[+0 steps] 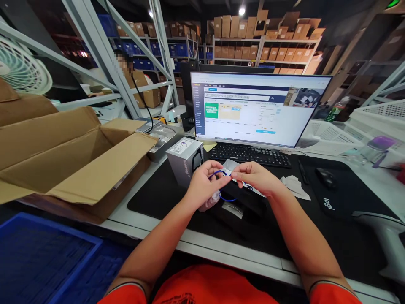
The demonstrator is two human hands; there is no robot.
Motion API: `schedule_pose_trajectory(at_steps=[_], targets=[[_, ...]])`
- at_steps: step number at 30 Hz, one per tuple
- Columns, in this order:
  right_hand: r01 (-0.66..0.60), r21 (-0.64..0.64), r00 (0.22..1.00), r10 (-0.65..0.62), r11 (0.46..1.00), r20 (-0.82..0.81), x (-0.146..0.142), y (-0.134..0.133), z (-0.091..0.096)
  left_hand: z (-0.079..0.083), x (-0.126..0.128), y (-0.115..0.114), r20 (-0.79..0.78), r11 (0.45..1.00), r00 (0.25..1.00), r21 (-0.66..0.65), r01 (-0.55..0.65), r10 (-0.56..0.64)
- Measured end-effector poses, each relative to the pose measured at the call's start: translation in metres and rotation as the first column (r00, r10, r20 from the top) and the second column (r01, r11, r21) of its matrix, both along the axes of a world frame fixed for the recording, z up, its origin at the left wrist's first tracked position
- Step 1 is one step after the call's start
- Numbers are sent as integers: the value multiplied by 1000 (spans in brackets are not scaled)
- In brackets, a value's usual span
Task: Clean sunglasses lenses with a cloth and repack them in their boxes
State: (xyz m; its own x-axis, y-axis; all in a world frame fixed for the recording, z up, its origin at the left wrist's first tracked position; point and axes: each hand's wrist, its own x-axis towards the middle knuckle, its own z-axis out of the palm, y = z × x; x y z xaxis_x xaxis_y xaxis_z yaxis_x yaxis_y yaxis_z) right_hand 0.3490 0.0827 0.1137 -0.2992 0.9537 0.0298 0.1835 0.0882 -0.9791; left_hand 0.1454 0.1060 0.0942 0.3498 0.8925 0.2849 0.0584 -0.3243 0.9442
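Note:
My left hand (209, 180) is closed, its thumb and fingers pinching a thin blue cord (228, 199) that loops down below the fingers. Fingertip to fingertip with it, my right hand (253, 176) is closed at the cord's upper end; the exact spot it pinches is partly hidden. Behind the fingers shows a small open grey box (230, 164). Under my left palm lies something pale and crumpled, like clear plastic (210, 203). A grey printed carton (184, 158) with a white label stands upright just left of my left hand.
A large open cardboard box (101, 169) stands at the left, above a blue crate (47, 253). Ahead are a monitor (253, 109) and keyboard (249, 154). Crumpled white paper (295, 186), a mouse (325, 177) and a handheld scanner (384, 236) lie right. A person (126, 63) is behind the frame.

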Motion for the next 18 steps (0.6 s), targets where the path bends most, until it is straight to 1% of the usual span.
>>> schedule_pose_trajectory(at_steps=[1,3,5,7,9,12,14,18], targets=[[9,-5,1000,-9,1000,-11,2,0,1,-1,1,-1,-96,999,995,32,5,-2],[43,-6,998,-43,999,-46,8,-1,3,-2,3,-4,-293,987,954,162,-9,57],[75,-1,994,-75,997,-85,12,-2,6,0,5,-7,-457,956,879,295,6,136],[79,-1,991,-78,997,-112,14,-2,8,5,6,-10,-563,939,808,342,35,175],[57,-9,991,-58,998,-124,13,-2,9,9,8,-11,-605,940,777,338,54,173],[41,-27,989,-45,999,-139,8,0,7,10,13,-10,-600,932,790,344,112,127],[41,-24,986,-44,999,-163,3,0,5,8,16,-7,-597,916,795,370,153,108],[40,-12,977,-42,999,-210,-5,-1,1,2,21,-2,-596,882,796,427,200,108]])
